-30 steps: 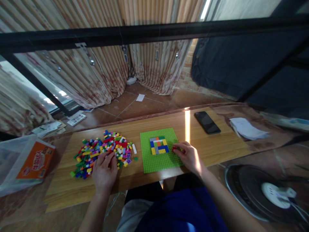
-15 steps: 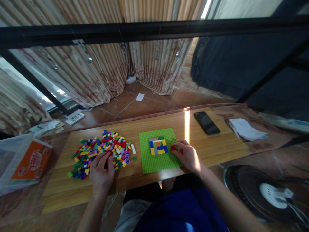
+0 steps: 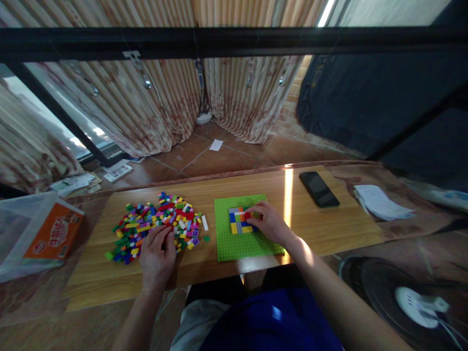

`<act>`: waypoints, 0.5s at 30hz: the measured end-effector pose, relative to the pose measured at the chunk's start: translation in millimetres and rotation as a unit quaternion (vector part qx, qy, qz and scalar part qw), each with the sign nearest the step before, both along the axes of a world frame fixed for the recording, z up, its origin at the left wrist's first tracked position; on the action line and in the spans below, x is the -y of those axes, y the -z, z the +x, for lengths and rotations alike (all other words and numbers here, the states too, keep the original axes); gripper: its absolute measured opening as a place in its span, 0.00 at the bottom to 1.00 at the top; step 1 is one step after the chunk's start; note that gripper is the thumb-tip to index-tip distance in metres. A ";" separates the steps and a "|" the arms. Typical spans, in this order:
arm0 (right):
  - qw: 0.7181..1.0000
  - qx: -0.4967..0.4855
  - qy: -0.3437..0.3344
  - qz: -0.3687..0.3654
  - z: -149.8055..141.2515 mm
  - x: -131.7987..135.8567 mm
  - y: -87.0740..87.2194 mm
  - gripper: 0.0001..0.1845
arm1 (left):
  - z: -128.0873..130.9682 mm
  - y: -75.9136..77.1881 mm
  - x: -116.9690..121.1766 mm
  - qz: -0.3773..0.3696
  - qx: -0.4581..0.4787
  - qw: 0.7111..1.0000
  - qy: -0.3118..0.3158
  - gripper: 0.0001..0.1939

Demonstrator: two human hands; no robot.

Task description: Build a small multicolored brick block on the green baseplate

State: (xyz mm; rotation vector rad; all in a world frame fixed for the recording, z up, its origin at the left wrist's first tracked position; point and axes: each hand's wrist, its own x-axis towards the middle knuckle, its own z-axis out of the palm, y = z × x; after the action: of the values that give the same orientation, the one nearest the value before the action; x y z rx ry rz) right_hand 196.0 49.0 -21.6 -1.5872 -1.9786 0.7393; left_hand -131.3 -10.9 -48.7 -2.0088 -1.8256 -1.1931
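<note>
A green baseplate [image 3: 237, 243] lies on the wooden table [image 3: 329, 229] with a small block of blue, yellow, grey and orange bricks [image 3: 237, 222] built on it. My right hand [image 3: 268, 224] rests over the right side of that block, fingers pinched on a small red brick [image 3: 247, 215]. My left hand [image 3: 158, 253] lies at the near edge of a heap of loose coloured bricks [image 3: 153, 224], fingertips curled among the bricks; I cannot make out whether they hold one.
A black phone [image 3: 319, 188] lies at the table's far right, with folded white paper [image 3: 380, 202] beyond it. A clear plastic bag with an orange box [image 3: 47, 234] sits at the left. A fan [image 3: 413, 302] stands on the floor at the lower right.
My right hand has moved left from the baseplate's right edge onto the built block, carrying the red brick. My left hand stays at the pile.
</note>
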 end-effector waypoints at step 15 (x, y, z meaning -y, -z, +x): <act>0.999 0.039 -0.015 -0.030 1.8 -8.8 -4.0 0.10 | 1.0 1.3 0.2 -0.029 0.030 0.999 -0.017 0.12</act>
State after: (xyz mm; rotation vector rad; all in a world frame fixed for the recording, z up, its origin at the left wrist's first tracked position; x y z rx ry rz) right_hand 197.9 57.9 -17.6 -1.6474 -2.0576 0.7665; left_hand -130.3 -11.0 -50.0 -1.9835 -1.9372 -1.2173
